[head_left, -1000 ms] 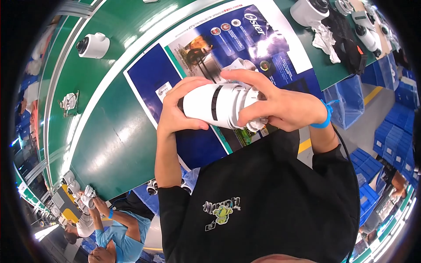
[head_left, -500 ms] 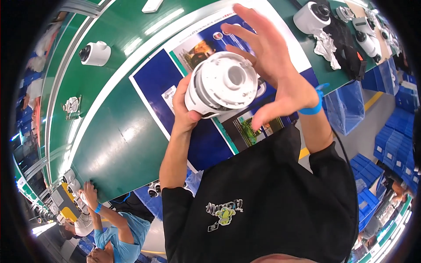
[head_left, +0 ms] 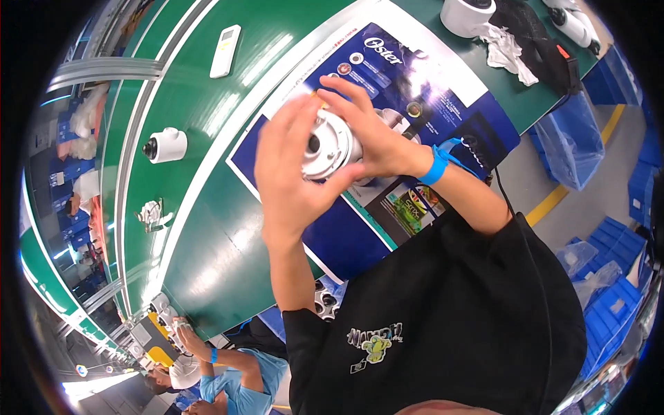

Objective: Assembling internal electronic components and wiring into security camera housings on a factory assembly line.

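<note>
Holding the camera (head_left: 330,144) up between both hands, above the blue sheet (head_left: 415,90) that covers the middle of the green desk (head_left: 200,242). Start at the far left of the sheet: a second small white camera (head_left: 164,145) sits on the bare green, well apart from the hands, and a crumpled white scrap (head_left: 153,213) lies below it near the desk's edge. A white remote (head_left: 225,50) rests up above, clear of everything.

Now the left hand (head_left: 290,173): palm against the camera's near side, fingers spread upward, a cupping grip rather than a tight clamp. The camera itself is a round white dome, its dark lens facing left toward that palm, its axis lying roughly left to right across the sheet. Both hands touch it; neither is nearer.

Right hand (head_left: 377,135) wraps over the back and top, fingers curled onto the rim, closed on the body. A blue wristband (head_left: 436,164) marks that wrist.

Room to move: open sheet lies below and to the right of the camera. Past the sheet's upper right corner another white camera (head_left: 465,15), a white rag (head_left: 508,50) and a black bag (head_left: 536,38) crowd the desk.
</note>
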{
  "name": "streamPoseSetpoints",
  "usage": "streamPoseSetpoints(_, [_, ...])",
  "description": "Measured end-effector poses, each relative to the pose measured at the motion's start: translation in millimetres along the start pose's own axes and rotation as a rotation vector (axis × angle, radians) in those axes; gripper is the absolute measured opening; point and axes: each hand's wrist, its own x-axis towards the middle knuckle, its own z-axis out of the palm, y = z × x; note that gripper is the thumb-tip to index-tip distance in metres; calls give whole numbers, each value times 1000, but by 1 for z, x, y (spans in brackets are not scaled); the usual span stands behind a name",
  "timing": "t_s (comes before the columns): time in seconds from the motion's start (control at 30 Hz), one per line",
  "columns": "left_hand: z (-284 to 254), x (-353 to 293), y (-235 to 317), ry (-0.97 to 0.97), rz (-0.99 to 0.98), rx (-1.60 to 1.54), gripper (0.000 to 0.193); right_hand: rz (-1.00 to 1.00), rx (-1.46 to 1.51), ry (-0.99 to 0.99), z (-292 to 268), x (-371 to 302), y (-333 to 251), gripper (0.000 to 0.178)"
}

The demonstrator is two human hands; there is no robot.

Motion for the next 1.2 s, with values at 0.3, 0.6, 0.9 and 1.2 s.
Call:
streamPoseSetpoints(0.3, [43,29,7,-44,-6,14,53,5,198,80,-31,-16,23,107])
streamPoseSetpoints(0.6, [58,31,-6,-7,184,-169,51,-119,87,105,-50,-23,32,105])
streamPoseSetpoints(0.9, [63,35,38,-137,-235,155,72,-171,-21,225,-42,-26,44,104])
streamPoseSetpoints(1.2, [68,24,33,-17,-282,175,64,-193,37,237,-36,-31,42,98])
